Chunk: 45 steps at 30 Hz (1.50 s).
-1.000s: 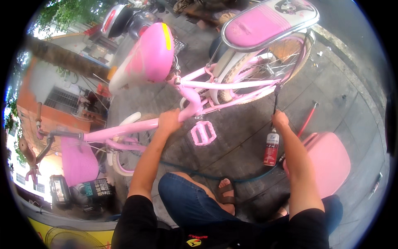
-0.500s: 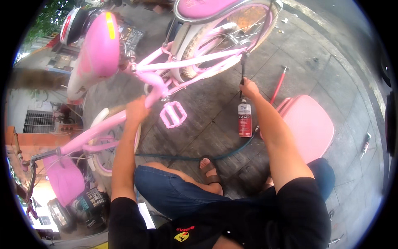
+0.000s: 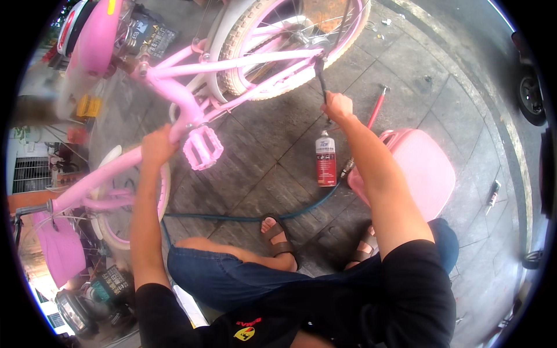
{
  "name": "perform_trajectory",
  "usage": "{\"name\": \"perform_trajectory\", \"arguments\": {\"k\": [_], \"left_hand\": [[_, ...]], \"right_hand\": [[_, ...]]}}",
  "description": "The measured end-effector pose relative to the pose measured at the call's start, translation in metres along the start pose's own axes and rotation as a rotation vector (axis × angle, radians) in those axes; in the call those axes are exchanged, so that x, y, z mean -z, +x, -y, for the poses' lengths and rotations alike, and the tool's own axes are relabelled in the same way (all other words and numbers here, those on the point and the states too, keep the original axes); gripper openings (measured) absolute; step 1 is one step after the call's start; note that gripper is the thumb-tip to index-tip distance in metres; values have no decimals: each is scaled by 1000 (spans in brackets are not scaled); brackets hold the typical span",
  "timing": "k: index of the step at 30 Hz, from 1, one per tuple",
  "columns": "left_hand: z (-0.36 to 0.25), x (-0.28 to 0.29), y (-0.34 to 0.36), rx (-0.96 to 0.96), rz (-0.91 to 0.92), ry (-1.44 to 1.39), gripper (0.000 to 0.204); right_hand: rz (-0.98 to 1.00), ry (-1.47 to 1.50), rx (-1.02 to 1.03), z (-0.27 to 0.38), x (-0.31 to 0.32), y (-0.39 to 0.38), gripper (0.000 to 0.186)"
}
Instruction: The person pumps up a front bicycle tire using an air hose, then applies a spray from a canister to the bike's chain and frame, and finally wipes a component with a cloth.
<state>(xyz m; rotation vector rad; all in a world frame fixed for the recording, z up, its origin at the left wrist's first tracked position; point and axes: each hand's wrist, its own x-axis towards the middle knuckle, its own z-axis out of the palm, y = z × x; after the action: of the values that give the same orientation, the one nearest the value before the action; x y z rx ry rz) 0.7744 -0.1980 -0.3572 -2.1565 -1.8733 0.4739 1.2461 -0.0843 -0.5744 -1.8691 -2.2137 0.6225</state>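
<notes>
A pink bicycle frame (image 3: pixel 107 168) stretches across the left and far side. My left hand (image 3: pixel 158 145) is closed round its thick lower tube, beside the pink pedal (image 3: pixel 203 148). My right hand (image 3: pixel 338 107) grips a slim dark bar (image 3: pixel 321 78). The bar's far end meets the middle of the rear wheel (image 3: pixel 243 49); whether it is a wrench or a bicycle part I cannot tell. Its near end points toward a red and white spray can (image 3: pixel 326 162) standing on the paving below my right hand.
A pink plastic stool (image 3: pixel 415 174) lies right of my right forearm, with a red-handled tool (image 3: pixel 377 107) beyond it. A blue-green hose (image 3: pixel 313 207) curves past my sandalled foot (image 3: pixel 275 235). A small tube (image 3: pixel 494 194) lies at far right; a kerb (image 3: pixel 493 95) runs behind.
The whole view has shifted, so the bicycle, can and stool appear further left. Both hands keep their grips, and the bar still reaches the wheel's middle.
</notes>
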Motion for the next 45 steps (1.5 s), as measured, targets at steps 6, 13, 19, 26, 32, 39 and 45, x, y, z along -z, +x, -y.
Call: {"name": "perform_trajectory", "arguments": {"k": [6, 13, 19, 26, 32, 39, 45], "left_hand": [[-11, 13, -2, 82, 49, -27, 34], [-8, 13, 2, 105, 114, 30, 36], [-11, 19, -3, 106, 69, -16, 37], [-17, 23, -8, 147, 105, -28, 37], [-12, 21, -3, 131, 89, -38, 36], [-15, 18, -3, 150, 91, -71, 41], [-12, 31, 3, 93, 172, -104, 55]], "right_hand": [[-27, -61, 66, -24, -2, 12, 26], [-4, -75, 120, -32, -2, 20, 25], [19, -113, 136, -39, 3, 32, 27], [54, -67, 183, -46, 3, 36, 23], [55, -76, 161, -43, 4, 37, 23], [81, -42, 90, -48, 3, 25, 26], [135, 0, 40, -54, 15, 25, 31]]}}
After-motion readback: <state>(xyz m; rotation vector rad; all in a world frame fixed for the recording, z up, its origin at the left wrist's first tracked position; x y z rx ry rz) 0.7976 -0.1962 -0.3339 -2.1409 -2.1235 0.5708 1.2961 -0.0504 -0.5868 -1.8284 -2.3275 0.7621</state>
